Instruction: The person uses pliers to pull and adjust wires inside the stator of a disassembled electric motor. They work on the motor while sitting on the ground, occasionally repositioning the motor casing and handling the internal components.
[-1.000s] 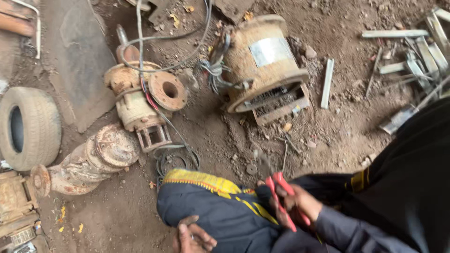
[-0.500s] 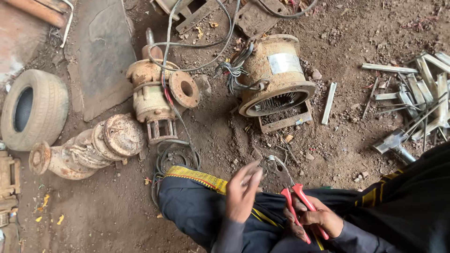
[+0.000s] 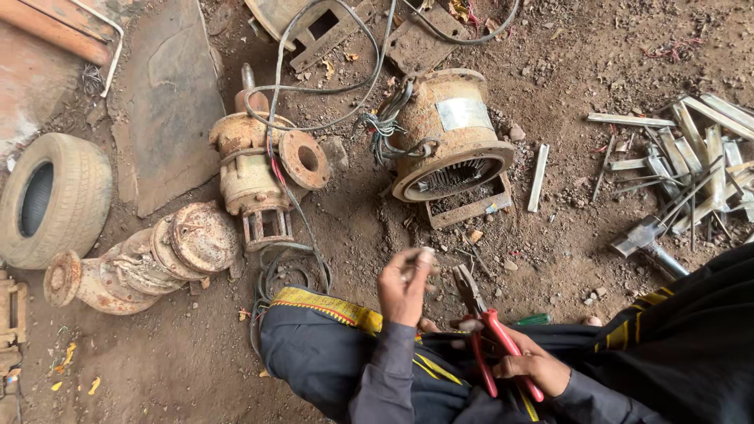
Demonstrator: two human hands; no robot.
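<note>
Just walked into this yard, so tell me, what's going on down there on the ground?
A person sits on the dirt among rusty motor and pump parts. The right hand grips red-handled pliers, jaws pointing forward. The left hand is raised, pinching something small I can't make out. A rusted motor housing lies just ahead.

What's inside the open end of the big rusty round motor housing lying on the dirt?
Inside the rusty round motor housing, a ring of grey metal slots lines the bore behind the rim. The centre looks hollow and dark. Deeper parts are hidden by the casing wall and shadow.
</note>
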